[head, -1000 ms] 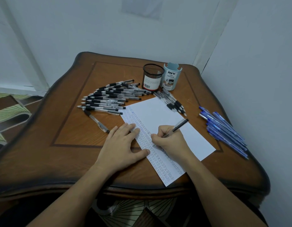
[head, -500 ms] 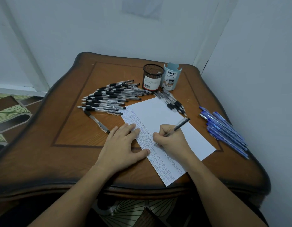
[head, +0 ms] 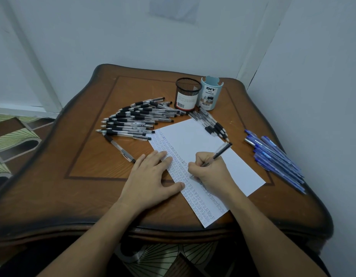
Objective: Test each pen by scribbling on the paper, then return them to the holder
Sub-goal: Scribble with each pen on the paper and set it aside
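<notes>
Pen (head: pixel 223 151) pinched low on the barrel in the right grip (head: pixel 211 170), fingers curled round it, tip down on the paper (head: pixel 193 136) right at the edge of the scribbled columns. Left grip (head: pixel 151 176) is flat, fingers straight, pressing the near-left side of the sheet onto the table (head: pixel 73 196).

That looks like the way to do it: pin the sheet so it can't skate, use light pressure and a short mark beside the last one, and watch whether ink actually flows. Lean too hard, I'd say, and a dry tip just scores the paper.

The pen's long axis runs on a diagonal, tip toward the person and left, dark back end tilted up, away and to the right, roughly toward the short row of black pens (head: pixel 211 122).

Further out, a big fan of black pens (head: pixel 137 118) lies left of the sheet, with one stray pen (head: pixel 119 147) nearer. A bundle of blue pens (head: pixel 277 156) sits well off to the right. At the back stand the mesh holder (head: pixel 188 92) and the blue organizer (head: pixel 211 92), touching or nearly so. No pens show in either, so plenty is left.
</notes>
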